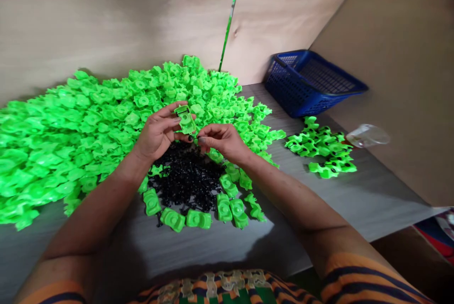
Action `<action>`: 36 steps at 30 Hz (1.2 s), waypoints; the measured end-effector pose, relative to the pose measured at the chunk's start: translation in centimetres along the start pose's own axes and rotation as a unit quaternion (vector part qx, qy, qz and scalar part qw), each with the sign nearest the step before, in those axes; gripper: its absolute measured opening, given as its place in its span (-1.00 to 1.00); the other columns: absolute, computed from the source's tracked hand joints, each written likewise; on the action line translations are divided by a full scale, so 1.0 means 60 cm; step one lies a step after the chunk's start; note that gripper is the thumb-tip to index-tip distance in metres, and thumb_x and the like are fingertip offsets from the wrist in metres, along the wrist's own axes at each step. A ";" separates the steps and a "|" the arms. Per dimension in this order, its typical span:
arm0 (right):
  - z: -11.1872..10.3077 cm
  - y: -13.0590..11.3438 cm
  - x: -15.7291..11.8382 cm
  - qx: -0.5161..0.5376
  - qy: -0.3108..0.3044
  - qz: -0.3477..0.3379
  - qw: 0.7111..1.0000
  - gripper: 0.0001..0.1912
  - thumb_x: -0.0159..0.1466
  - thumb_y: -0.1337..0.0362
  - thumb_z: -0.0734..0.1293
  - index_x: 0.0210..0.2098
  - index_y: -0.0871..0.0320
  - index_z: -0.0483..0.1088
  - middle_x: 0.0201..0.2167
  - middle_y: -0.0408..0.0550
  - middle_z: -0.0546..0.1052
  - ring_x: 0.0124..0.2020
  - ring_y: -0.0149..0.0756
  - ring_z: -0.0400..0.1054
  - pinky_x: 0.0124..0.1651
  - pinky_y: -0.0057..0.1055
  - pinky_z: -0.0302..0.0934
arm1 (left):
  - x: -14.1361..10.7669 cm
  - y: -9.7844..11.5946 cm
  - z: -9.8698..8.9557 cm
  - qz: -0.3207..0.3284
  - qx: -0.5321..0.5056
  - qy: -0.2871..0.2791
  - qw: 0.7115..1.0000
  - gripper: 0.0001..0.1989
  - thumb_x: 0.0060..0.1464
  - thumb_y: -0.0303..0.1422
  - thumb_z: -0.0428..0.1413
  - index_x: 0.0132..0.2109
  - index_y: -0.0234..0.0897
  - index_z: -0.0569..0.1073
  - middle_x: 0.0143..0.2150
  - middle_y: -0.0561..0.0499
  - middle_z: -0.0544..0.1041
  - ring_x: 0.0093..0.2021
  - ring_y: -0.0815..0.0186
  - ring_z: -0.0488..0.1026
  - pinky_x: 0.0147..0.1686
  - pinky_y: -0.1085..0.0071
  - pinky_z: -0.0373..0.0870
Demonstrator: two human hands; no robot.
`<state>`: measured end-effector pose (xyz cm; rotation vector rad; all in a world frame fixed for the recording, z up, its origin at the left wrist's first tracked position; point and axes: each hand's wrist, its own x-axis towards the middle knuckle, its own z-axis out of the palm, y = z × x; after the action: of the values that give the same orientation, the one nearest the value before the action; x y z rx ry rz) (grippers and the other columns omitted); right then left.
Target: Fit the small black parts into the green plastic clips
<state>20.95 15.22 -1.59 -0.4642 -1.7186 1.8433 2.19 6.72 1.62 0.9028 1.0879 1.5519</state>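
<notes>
My left hand (pixel 156 134) is closed on a bright green plastic toy car body (pixel 187 123), hollow side facing me. A dark bar lies across its upper end. Beside its lower end, my right hand (pixel 225 142) pinches a small black wheel axle (pixel 191 138), its round end close to the left fingertips. Whether the axle touches the car body I cannot tell. Under both hands lies a heap of black wheel axles (pixel 187 178), ringed in front and at the right by several loose green car bodies (pixel 198 219).
A large pile of green car bodies (pixel 88 124) fills the left and back. At the right stands a blue plastic basket (pixel 301 91). Before it lie green cars with black wheels (pixel 324 148) and a clear plastic cup (pixel 369 134). A thin green-stained stick (pixel 230 25) leans on the back wall.
</notes>
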 end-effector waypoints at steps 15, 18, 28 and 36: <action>0.003 -0.001 -0.015 -0.360 0.061 -0.274 0.890 -0.95 0.38 0.33 0.37 -0.26 0.15 0.47 -0.41 -0.16 0.47 -0.41 -0.43 0.30 -0.28 -0.45 0.21 | -0.007 -0.012 0.013 -0.042 0.057 -0.049 0.996 -0.42 -0.10 -0.40 0.30 0.14 -0.29 0.61 -0.20 -0.06 0.63 -0.29 0.26 0.59 -0.45 0.39 0.65; 0.002 0.002 -0.015 -0.374 0.070 -0.285 0.880 -0.96 0.39 0.33 0.35 -0.22 0.14 0.47 -0.40 -0.15 0.48 -0.40 -0.42 0.31 -0.27 -0.45 0.21 | -0.007 -0.008 0.014 -0.035 0.055 -0.068 0.996 -0.39 -0.18 -0.45 0.30 0.12 -0.31 0.63 -0.18 -0.06 0.66 -0.36 0.32 0.55 -0.46 0.41 0.62; 0.003 0.001 -0.015 -0.380 0.089 -0.288 0.875 -0.93 0.38 0.33 0.33 -0.22 0.14 0.48 -0.41 -0.14 0.48 -0.41 -0.41 0.32 -0.29 -0.44 0.23 | -0.008 -0.006 0.016 -0.006 0.071 -0.076 0.995 -0.34 -0.19 -0.40 0.41 0.14 -0.34 0.60 -0.26 -0.01 0.66 -0.48 0.41 0.49 -0.48 0.48 0.52; 0.002 0.011 -0.013 -0.321 0.099 -0.254 0.907 -0.94 0.36 0.28 0.37 -0.20 0.13 0.47 -0.42 -0.18 0.49 -0.43 -0.43 0.31 -0.31 -0.46 0.23 | -0.009 -0.011 0.011 0.006 0.106 -0.065 0.992 -0.25 -0.12 -0.36 0.42 0.27 -0.36 0.53 -0.46 0.13 0.51 -0.52 0.38 0.49 -0.44 0.45 0.48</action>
<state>21.37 14.65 -2.33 -0.3822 -2.0345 0.8178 3.09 6.42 1.19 1.1396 1.1691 1.3834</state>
